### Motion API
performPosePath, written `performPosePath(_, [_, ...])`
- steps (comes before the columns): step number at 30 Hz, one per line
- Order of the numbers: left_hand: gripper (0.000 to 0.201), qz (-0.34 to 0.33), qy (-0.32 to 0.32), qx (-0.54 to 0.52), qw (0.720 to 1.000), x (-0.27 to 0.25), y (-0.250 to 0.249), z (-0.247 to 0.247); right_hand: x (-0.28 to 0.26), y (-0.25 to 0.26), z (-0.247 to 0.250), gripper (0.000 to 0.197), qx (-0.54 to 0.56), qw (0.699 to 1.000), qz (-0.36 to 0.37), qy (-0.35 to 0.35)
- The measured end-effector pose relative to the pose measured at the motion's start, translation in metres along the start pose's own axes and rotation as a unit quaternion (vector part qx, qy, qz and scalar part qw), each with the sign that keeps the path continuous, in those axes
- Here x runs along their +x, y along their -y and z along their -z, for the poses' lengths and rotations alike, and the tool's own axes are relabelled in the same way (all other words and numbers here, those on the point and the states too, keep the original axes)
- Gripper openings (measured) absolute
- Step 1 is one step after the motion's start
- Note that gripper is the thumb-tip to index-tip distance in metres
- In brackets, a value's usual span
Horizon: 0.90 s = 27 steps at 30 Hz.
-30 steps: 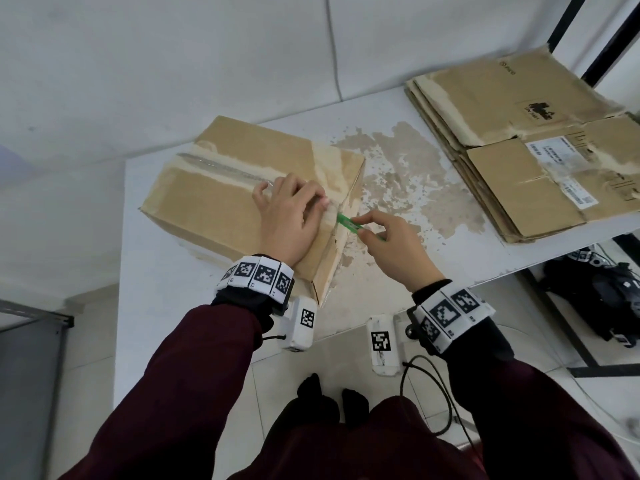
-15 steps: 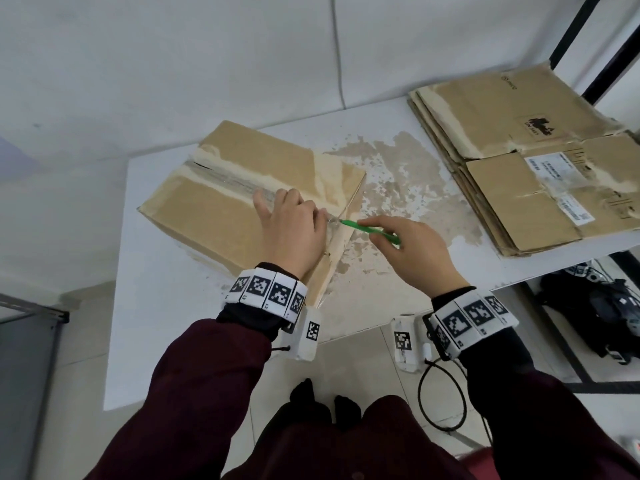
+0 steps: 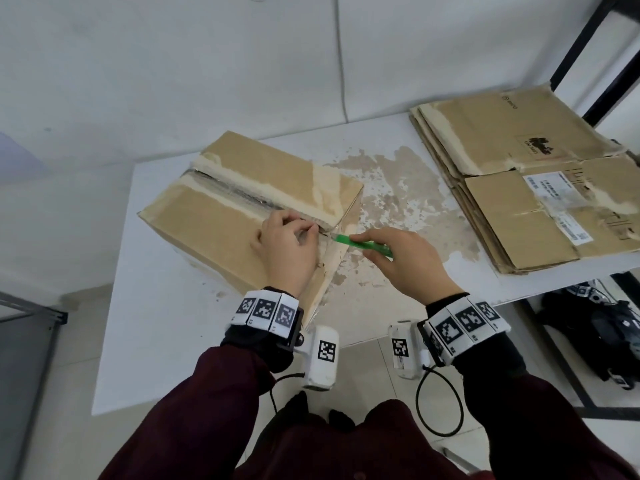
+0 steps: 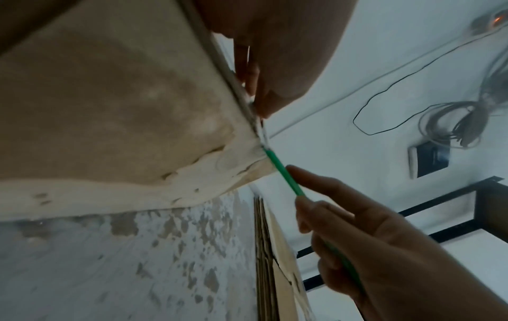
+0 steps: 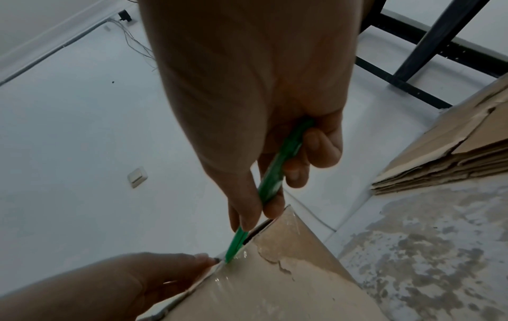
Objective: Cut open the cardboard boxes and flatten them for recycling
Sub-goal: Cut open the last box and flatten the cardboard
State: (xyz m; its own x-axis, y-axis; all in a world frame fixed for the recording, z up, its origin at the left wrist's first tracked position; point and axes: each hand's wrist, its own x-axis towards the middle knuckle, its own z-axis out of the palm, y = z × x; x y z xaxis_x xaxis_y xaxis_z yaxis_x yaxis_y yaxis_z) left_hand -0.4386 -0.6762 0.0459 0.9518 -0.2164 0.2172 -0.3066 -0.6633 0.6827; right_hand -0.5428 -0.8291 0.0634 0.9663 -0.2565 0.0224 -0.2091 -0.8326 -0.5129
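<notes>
Fingers [image 3: 304,226] of our left hand [image 3: 287,252] have curled, pinching the glossy taped seam [image 3: 249,199] of the cardboard box [image 3: 207,226]. Our right hand [image 3: 408,265] grips a slim green cutter [image 3: 346,240].

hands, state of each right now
left hand: bent fingers on the box seam; grip cannot be told
right hand: holding the green knife

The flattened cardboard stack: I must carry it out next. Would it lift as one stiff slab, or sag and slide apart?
Probably slides apart: the flattened cardboard stack looks like loose, unbound sheets with uneven edges. Likely bends along its flap seams. Probably light, being flat board only.
</notes>
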Motion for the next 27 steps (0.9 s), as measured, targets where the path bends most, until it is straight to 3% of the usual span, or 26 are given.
performPosePath(5, [0.017, 0.008, -0.006, -0.025, 1.000, 0.001, 0.002, -0.004, 0.002, -0.001, 0.000, 0.026, -0.002, 1.000, -0.002, 0.009])
performPosePath(10, [0.014, -0.025, -0.013, -0.041, 0.999, -0.001, 0.003, -0.005, 0.006, 0.007, -0.003, 0.027, -0.037, 0.999, -0.013, -0.015])
performPosePath(15, [0.025, -0.065, -0.016, -0.073, 0.995, -0.007, -0.004, -0.008, 0.014, 0.022, -0.008, 0.029, -0.103, 0.994, -0.022, -0.040])
performPosePath(20, [0.012, -0.031, -0.015, -0.029, 0.999, 0.003, 0.000, -0.005, 0.009, -0.001, 0.003, 0.027, 0.031, 0.996, -0.072, -0.040])
performPosePath(24, [0.019, -0.088, 0.041, 0.036, 0.995, 0.007, 0.004, 0.007, 0.007, -0.031, -0.010, 0.026, 0.162, 0.969, -0.156, -0.103])
performPosePath(27, [0.029, -0.157, 0.068, 0.073, 0.983, 0.007, 0.013, 0.013, 0.011, -0.055, -0.028, 0.022, 0.199, 0.944, -0.245, -0.095])
